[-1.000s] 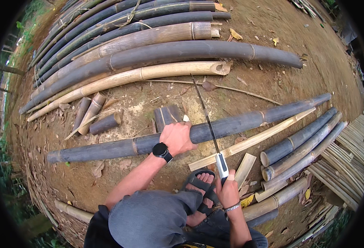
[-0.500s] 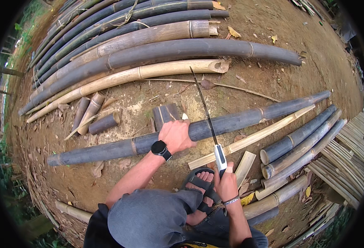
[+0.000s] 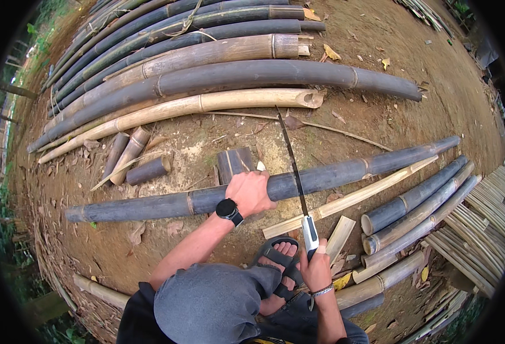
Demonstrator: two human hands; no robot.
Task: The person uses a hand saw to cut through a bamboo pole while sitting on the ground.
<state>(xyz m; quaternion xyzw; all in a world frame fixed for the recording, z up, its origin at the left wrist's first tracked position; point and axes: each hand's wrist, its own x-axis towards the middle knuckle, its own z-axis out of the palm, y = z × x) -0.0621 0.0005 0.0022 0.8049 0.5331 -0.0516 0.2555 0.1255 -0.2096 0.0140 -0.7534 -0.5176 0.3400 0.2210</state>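
A long dark bamboo pole [image 3: 333, 174] lies across in front of me, its left part slanting slightly lower than its right. My left hand [image 3: 250, 192], with a watch on the wrist, is wrapped over the pole near its middle. Just behind that hand, a short dark wooden or bamboo block [image 3: 233, 163] shows beyond the pole. My right hand [image 3: 316, 269] grips the white-and-dark handle of a hand saw [image 3: 308, 232]. The saw's long thin blade crosses the pole just right of my left hand, its tip pointing away from me. Whether it has cut in cannot be made out.
Large bamboo poles [image 3: 252, 71] lie stacked at the far side. Several short cut pieces [image 3: 149, 170] sit at left. A pale split strip [image 3: 350, 198] lies nearer than the pole. More cut lengths [image 3: 416, 198] and thin slats [image 3: 482, 215] are at right. My sandalled foot [image 3: 281, 255] is near the saw handle.
The saw and my right hand have drawn back slightly toward me along the blade's line. My left hand keeps its place on the pole. The whole view has shifted a little.
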